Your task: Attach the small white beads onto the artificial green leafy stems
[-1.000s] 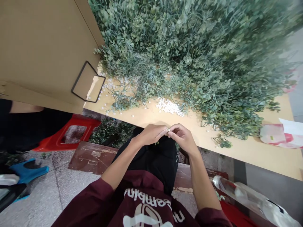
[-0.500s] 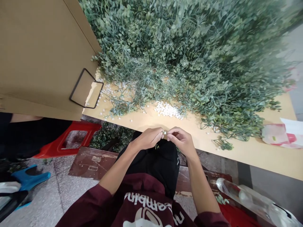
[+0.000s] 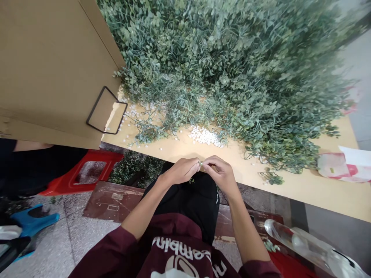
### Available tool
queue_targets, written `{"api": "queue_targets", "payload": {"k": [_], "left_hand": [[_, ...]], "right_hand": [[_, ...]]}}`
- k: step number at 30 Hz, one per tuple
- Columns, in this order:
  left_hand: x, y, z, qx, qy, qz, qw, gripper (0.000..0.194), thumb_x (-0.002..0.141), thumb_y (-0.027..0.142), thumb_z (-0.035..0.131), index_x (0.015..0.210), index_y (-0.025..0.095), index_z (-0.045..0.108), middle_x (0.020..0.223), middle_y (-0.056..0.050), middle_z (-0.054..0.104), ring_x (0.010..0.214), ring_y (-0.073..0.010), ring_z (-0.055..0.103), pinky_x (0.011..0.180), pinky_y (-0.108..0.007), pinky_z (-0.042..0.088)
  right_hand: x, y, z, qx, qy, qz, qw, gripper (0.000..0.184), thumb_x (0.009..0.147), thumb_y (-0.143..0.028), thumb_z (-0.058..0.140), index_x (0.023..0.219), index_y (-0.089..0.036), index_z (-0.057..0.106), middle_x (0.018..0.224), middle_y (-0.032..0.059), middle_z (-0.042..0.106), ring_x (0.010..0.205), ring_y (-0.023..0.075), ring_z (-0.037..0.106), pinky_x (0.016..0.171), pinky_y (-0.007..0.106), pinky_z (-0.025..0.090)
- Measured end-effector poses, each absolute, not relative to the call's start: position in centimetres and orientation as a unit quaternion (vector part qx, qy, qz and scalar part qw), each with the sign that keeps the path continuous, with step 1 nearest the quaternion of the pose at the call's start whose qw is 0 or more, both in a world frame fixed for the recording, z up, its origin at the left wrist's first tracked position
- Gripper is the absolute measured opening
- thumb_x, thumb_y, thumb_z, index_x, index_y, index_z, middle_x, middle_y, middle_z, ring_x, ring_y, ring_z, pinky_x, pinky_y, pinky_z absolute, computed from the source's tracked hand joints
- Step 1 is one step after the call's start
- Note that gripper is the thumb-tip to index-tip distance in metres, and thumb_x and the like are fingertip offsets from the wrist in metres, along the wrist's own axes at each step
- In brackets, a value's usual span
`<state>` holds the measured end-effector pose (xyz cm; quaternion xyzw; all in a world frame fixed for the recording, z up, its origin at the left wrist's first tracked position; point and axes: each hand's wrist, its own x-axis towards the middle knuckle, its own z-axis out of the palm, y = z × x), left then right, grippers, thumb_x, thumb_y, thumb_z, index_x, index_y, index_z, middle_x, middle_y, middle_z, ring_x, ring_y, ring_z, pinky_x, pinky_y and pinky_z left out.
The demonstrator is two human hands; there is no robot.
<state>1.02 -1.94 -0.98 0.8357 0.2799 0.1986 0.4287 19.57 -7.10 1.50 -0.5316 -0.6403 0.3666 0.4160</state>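
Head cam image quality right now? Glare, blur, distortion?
Head view: glare nearly washes out the pile of small white pieces; the artificial foliage goes soft and hazy toward the upper right; wide-angle stretch near the edges; detail between the fingertips of the left hand and right hand is too small to read.

The left hand (image 3: 185, 170) hides most of the sprig (image 3: 191, 180) — its pinched end is too small to make out. The greenery (image 3: 232, 69) blurs at upper right — the cardboard box (image 3: 49, 69) runs off the left edge.
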Motion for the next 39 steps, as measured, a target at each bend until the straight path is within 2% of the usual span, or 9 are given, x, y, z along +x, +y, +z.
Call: {"api": "queue_targets", "payload": {"k": [9,12,15,17,20,23,29,33,39], "left_hand": [[1.1,-2.3,-1.0,0.803,0.291,0.229,0.467,0.036,0.099,0.039,0.024,0.08,0.019,0.047,0.072,-0.001,0.053,0.065,-0.015,0.05,0.066,-0.027,0.04],[1.2,-2.7,-1.1,0.724,0.321,0.294,0.535,0.037,0.1,0.044,0.024,0.087,0.019,0.048,0.073,0.0,0.048,0.063,-0.0137,0.046,0.064,-0.026,0.04],[1.2,-2.9,-1.5,0.627,0.352,0.395,0.572,0.035,0.1,0.047,0.021,0.097,0.021,0.043,0.081,-0.002,0.047,0.063,-0.0129,0.044,0.063,-0.027,0.042],[1.2,-3.0,-1.6,0.589,0.379,0.447,0.556,0.032,0.099,0.049,0.021,0.104,0.022,0.038,0.089,-0.004,0.048,0.069,-0.0138,0.047,0.068,-0.028,0.045],[1.1,-2.9,-1.4,0.598,0.417,0.457,0.509,0.026,0.097,0.046,0.034,0.11,0.024,0.035,0.1,-0.007,0.048,0.081,-0.0154,0.051,0.079,-0.031,0.047],[1.1,-2.4,-0.8,0.664,0.439,0.391,0.461,0.025,0.092,0.035,0.049,0.113,0.023,0.04,0.104,-0.007,0.05,0.086,-0.0163,0.053,0.084,-0.03,0.046],[1.6,-1.3,-0.4,0.728,0.489,0.302,0.375,0.024,0.088,0.027,0.057,0.108,0.02,0.046,0.1,-0.005,0.051,0.079,-0.0162,0.054,0.078,-0.029,0.046],[1.9,-0.5,0.3,0.74,0.513,0.271,0.34,0.023,0.085,0.026,0.063,0.1,0.019,0.048,0.101,-0.007,0.051,0.088,-0.0209,0.056,0.081,-0.033,0.047],[2.9,1.2,1.2,0.766,0.524,0.211,0.308,0.014,0.085,0.025,0.061,0.092,0.018,0.051,0.098,-0.008,0.055,0.098,-0.0267,0.056,0.085,-0.038,0.047]], "right_hand": [[19.6,-6.8,3.0,-0.527,-0.678,0.363,0.363,0.014,0.092,-0.032,0.056,0.097,-0.025,0.068,0.088,0.0057,0.064,0.078,0.0205,0.06,0.07,0.032,0.048],[20.9,-6.6,3.1,-0.553,-0.678,0.332,0.352,0.019,0.092,-0.034,0.056,0.104,-0.025,0.067,0.092,0.0064,0.066,0.078,0.021,0.06,0.069,0.032,0.048],[22.6,-5.8,2.7,-0.616,-0.657,0.258,0.349,0.021,0.092,-0.037,0.055,0.102,-0.023,0.067,0.091,0.0069,0.066,0.076,0.0213,0.06,0.069,0.033,0.047],[23.6,-4.9,2.3,-0.641,-0.655,0.215,0.337,0.023,0.092,-0.038,0.053,0.102,-0.022,0.066,0.09,0.0078,0.067,0.075,0.022,0.061,0.07,0.033,0.047],[24.4,-3.4,1.7,-0.657,-0.668,0.176,0.301,0.024,0.091,-0.036,0.051,0.103,-0.021,0.066,0.082,0.007,0.067,0.067,0.0212,0.058,0.066,0.033,0.044],[24.3,-2.1,1.3,-0.673,-0.681,0.148,0.248,0.021,0.088,-0.03,0.052,0.1,-0.02,0.065,0.069,0.0033,0.061,0.06,0.0198,0.054,0.06,0.03,0.039],[23.9,-1.2,1.5,-0.696,-0.678,0.132,0.193,0.009,0.085,-0.024,0.054,0.078,-0.022,0.059,0.062,0.0006,0.056,0.057,0.0185,0.051,0.055,0.028,0.033],[23.8,-1.1,2.1,-0.691,-0.668,0.134,0.241,0.009,0.087,-0.027,0.054,0.08,-0.022,0.059,0.069,0.0023,0.063,0.063,0.0197,0.058,0.06,0.029,0.039],[22.8,0.3,4.0,-0.606,-0.629,0.187,0.45,0.015,0.089,-0.035,0.056,0.093,-0.022,0.061,0.084,0.0054,0.067,0.079,0.0217,0.064,0.077,0.034,0.05]]}}
